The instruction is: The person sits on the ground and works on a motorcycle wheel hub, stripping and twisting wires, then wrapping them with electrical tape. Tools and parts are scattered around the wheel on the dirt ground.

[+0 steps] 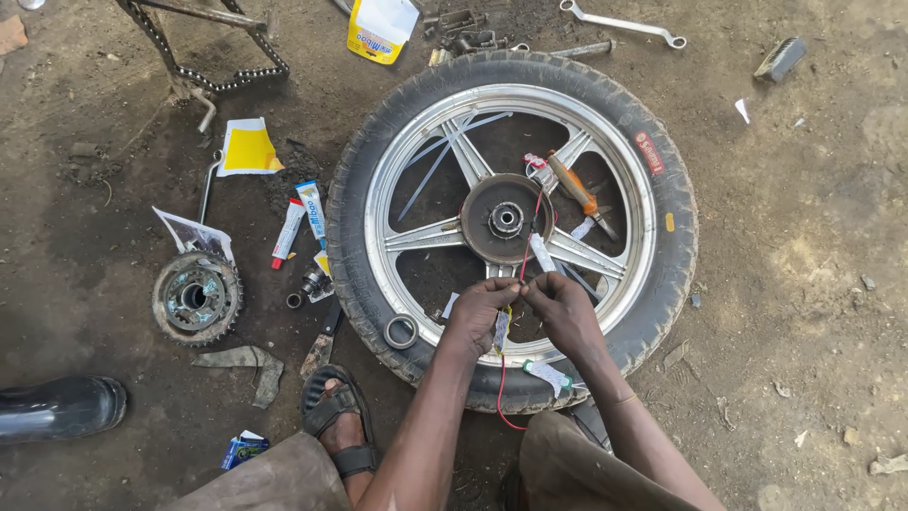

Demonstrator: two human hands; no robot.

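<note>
The dirt ground (804, 284) fills the frame, with most open room at the right and far left. At centre lies a motorcycle wheel (511, 227) flat on its side, rubber tyre around silver spokes and a rusty hub (504, 220); it looks heavy and stiff. A screwdriver with an orange handle (577, 194) rests across the spokes right of the hub.

At left centre sits a toothed sprocket (197, 297); a chain (227, 76) runs along the upper left, a spanner (624, 23) lies at the top edge, and small tubes (301, 220) lie just left of the tyre. A sandalled foot (340, 426) stands at lower centre.

Just below the hub, the left hand (478, 312) and right hand (563, 308) meet, fingertips pinched on a thin red wire (530, 248) that rises toward the hub and loops below the tyre's lower rim. The wire looks light, limp and easily kinked, best pinched close to its end. The spokes crowd the fingers on both sides.
</note>
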